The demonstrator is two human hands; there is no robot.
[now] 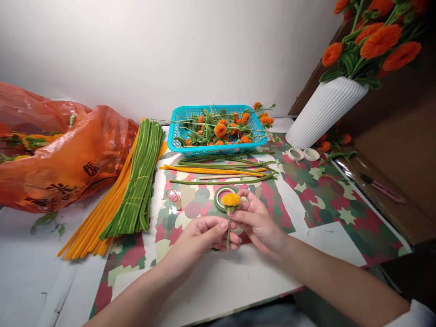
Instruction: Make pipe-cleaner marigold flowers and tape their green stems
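Observation:
A small yellow pipe-cleaner flower (231, 200) with a green base and green stem stands upright between my hands. My left hand (208, 231) pinches the stem between thumb and fingers. Just under the bloom, my right hand (254, 218) is closed on the flower's base, with its fingertips around the green part. Behind the bloom lies a roll of green tape (218, 205) with a white core, partly hidden by the flower. Several loose green pipe cleaners (218, 181) and yellow pipe cleaners (211, 170) lie farther back on the table.
A blue basket (218, 149) of orange flowers stands at the back. Bundled green pipe cleaners (136, 190) lie over yellow ones (91, 218) at left, beside an orange plastic bag (98, 154). At right are a tilted white vase (327, 111), white rings (311, 155) and a pink cutter (386, 190).

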